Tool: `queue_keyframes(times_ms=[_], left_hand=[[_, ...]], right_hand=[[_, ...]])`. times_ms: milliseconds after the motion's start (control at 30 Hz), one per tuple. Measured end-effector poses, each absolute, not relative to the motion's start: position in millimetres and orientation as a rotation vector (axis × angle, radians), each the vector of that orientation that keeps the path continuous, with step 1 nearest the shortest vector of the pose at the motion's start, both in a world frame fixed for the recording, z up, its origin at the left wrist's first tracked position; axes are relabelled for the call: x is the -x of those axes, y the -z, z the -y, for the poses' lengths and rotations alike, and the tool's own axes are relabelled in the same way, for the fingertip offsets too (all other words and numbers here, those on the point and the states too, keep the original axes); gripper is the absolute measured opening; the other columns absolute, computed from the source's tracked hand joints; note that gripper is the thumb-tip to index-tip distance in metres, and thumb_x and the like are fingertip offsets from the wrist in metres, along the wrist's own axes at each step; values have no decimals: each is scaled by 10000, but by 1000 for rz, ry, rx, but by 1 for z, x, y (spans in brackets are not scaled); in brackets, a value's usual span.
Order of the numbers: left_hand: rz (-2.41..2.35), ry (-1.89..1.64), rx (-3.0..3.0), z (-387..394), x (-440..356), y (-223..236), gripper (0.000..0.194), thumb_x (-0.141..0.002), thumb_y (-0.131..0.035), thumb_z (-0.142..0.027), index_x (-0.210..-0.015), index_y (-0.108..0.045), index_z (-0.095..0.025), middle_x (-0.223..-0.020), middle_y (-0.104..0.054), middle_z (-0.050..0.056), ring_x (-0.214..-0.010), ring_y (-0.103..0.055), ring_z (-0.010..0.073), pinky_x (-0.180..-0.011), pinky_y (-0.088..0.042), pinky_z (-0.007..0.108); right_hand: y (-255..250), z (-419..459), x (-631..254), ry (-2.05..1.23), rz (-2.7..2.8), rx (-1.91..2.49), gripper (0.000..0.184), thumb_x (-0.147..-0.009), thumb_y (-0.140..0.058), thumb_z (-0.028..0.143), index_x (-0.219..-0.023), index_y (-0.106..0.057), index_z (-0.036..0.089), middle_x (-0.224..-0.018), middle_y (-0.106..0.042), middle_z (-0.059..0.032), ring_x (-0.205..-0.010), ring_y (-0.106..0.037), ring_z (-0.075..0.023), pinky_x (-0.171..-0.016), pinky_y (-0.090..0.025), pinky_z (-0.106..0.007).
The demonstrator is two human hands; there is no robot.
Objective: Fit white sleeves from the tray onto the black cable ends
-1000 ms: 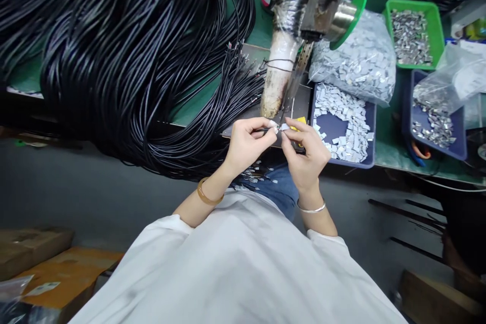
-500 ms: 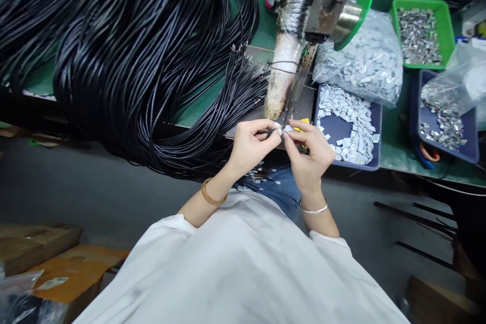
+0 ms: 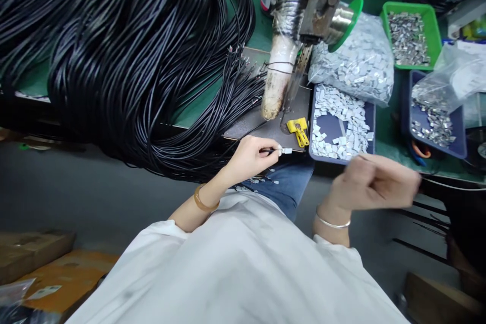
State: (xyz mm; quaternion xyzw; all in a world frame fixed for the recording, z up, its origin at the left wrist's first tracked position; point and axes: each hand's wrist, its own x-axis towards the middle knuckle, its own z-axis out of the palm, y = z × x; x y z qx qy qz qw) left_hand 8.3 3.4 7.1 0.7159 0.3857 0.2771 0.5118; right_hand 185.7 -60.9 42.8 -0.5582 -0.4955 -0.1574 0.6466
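Note:
My left hand pinches a black cable close to its end, just off the front edge of the bench. A small pale rectangular tab sticks out to the right of my fingertips at the cable's end. My right hand is out to the right, in front of the blue tray, smeared by motion; its fingers look curled, but what is in them, if anything, does not show. A yellow hand tool lies on the dark board beyond my left hand.
Bundles of black cable cover the bench's left. A blue tray holds pale tabs, beside a plastic bag of them. A wrapped duct and solder spool stand above the board. A green tray and another blue tray hold metal parts.
My right hand has left the cable end and swung far to the right. My left hand, still pinching the cable, has come slightly lower, and the pale tab shows clearly now.

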Motion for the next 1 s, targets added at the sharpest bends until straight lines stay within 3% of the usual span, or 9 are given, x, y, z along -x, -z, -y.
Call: queue_keyframes(times_ms=[67,167,267,400,500,633,733,833,1000], left_hand=[[-896,-612,-1875,0,-2,-6,175,-823,-630,-220,-826,-789,-148,-615,-686,7,-523,-530,94,-554,-376,214],[-891,-799,-1892,0,6,-5,180,-860,-632,-232,-903,-790,-158,-805,-765,55,-696,-661,143,-681,-464,244],[-1075,-1110,-1899,-7,12,-2,178,-893,-620,-255,-944,-767,-167,-938,-758,83,-858,-668,185,-818,-495,301],[-1320,-1031,-2181,-25,11,5,158,-893,-613,-247,-918,-745,-163,-943,-710,103,-936,-598,246,-883,-455,382],[-1271,-946,-2214,-31,7,4,167,-898,-583,-211,-862,-729,-138,-908,-705,109,-917,-592,246,-840,-448,371],[-855,-723,-1829,-17,7,-14,150,-849,-662,-254,-816,-728,-123,-677,-679,40,-642,-587,142,-650,-449,267],[-539,-429,-1471,0,8,-25,322,-861,-658,-288,-1122,-724,-110,-599,-661,11,-494,-527,80,-529,-425,201],[-485,-400,-1278,13,6,-21,526,-897,-610,-289,-1397,-561,-133,-621,-660,-6,-418,-430,41,-453,-382,170],[-685,-684,-926,12,-3,0,330,-804,-686,-349,-1015,-671,-95,-610,-625,-15,-389,-394,25,-391,-281,172]], right_hand=[[-54,66,-197,425,1068,1228,116,-835,-685,348,-925,-702,277,-745,-589,15,-379,-447,-61,-361,-315,-273],[-57,71,-221,143,1194,1571,169,-887,-617,280,-1054,-633,259,-883,-657,-36,-525,-641,-129,-448,-453,-282],[-47,69,-250,-45,1466,1992,56,-849,-669,253,-833,-619,234,-744,-694,-40,-691,-710,-201,-660,-524,-324],[-32,55,-280,-156,1772,2097,117,-798,-674,174,-724,-599,225,-856,-718,-28,-653,-626,-168,-666,-460,-322],[-32,40,-291,-209,1953,2125,155,-761,-673,125,-667,-584,210,-809,-686,-19,-631,-568,-143,-635,-393,-295],[-46,25,-299,-355,2070,2200,180,-752,-707,180,-628,-580,208,-696,-646,-21,-622,-540,-133,-613,-342,-289],[-54,21,-303,-560,2068,2216,201,-799,-679,335,-672,-584,211,-689,-646,-16,-620,-541,-136,-625,-363,-285],[-56,22,-302,-622,2025,2218,287,-812,-629,464,-682,-559,217,-655,-624,-3,-598,-531,-142,-621,-369,-289],[-46,30,-289,-258,1987,2093,221,-851,-567,369,-693,-498,231,-709,-599,-14,-628,-535,-164,-619,-382,-310]])
